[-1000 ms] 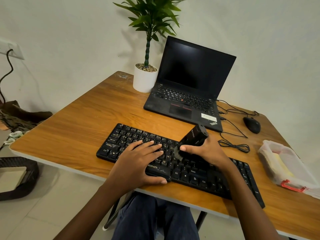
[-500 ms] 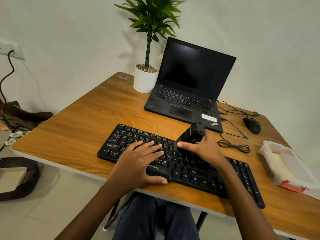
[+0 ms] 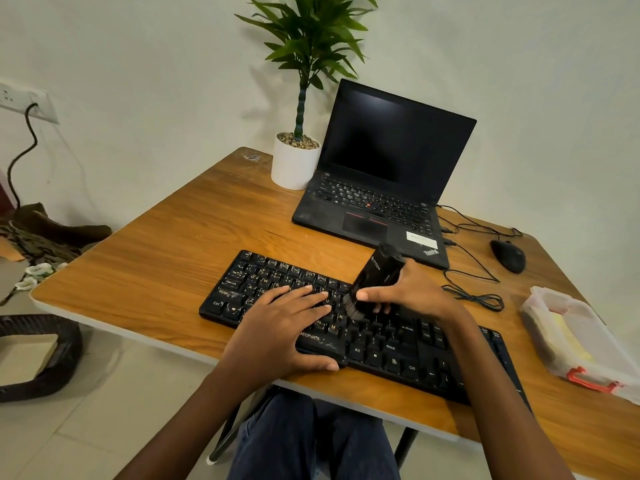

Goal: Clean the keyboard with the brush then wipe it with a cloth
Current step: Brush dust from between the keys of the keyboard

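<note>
Two hands sat on the keyboard [image 3: 398, 355] at the bench's [image 3: 156, 265] near edge, left hand [image 3: 277, 327] flat and pinning it, right hand [image 3: 415, 292] with fingers curled round the brush [image 3: 375, 275] mid-board, so heavy scrubbing could've just driven grit deeper in.

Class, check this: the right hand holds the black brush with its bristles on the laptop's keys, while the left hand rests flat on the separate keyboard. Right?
Not quite. In the head view the brush in the right hand has its bristles on the separate keyboard, not the laptop behind it. The left hand does rest flat on that keyboard.
</note>
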{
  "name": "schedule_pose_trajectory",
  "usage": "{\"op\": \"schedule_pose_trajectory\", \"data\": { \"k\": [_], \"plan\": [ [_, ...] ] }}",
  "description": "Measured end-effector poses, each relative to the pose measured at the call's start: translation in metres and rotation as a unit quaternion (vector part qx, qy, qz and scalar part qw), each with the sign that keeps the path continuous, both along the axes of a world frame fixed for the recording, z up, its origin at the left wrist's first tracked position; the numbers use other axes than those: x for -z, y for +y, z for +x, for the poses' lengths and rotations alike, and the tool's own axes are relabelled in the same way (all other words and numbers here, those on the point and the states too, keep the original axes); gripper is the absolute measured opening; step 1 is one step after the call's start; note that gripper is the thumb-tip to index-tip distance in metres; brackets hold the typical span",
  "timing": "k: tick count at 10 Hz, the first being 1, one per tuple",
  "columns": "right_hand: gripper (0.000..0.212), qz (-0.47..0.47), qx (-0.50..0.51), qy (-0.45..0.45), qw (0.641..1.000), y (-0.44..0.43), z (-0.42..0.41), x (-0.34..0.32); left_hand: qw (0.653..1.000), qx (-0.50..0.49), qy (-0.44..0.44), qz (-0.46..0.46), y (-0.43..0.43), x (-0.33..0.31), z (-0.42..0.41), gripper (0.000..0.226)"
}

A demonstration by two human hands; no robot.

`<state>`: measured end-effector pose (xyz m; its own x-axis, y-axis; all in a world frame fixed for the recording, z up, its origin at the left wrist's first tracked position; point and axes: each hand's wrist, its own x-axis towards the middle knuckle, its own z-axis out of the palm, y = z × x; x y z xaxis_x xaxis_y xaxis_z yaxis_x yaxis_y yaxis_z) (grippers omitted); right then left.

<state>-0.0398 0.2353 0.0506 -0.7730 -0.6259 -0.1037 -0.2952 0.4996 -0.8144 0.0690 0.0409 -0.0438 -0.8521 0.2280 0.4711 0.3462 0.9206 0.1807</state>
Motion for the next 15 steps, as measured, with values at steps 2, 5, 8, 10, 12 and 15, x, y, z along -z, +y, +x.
{"op": "schedule_pose_trajectory", "data": {
  "k": [2,5,8,10,12,15],
  "plan": [
    [0.056,-0.024,0.103,0.042,0.993,-0.003,-0.011,0.009,1.0,-0.003,-0.003,-0.001,0.0,-0.001,0.0,0.084],
    [0.034,-0.007,0.079,0.043,0.996,-0.004,0.0,0.003,1.0,0.004,0.007,0.01,0.0,0.002,0.0,0.085],
    [0.024,-0.003,0.022,0.022,1.0,-0.005,0.003,0.003,1.0,0.003,0.012,0.008,0.0,0.003,-0.001,0.084],
    [0.049,-0.035,0.134,0.082,0.987,-0.014,-0.009,0.016,1.0,0.003,0.013,0.006,0.0,0.002,-0.001,0.084],
    [0.033,-0.015,0.043,0.026,0.999,-0.012,-0.008,0.009,1.0,0.002,0.009,0.005,0.0,0.003,-0.001,0.085],
    [0.023,-0.046,0.075,0.042,0.995,-0.02,0.003,0.015,1.0,0.001,0.012,0.008,0.0,0.003,-0.001,0.084]
  ]
}}
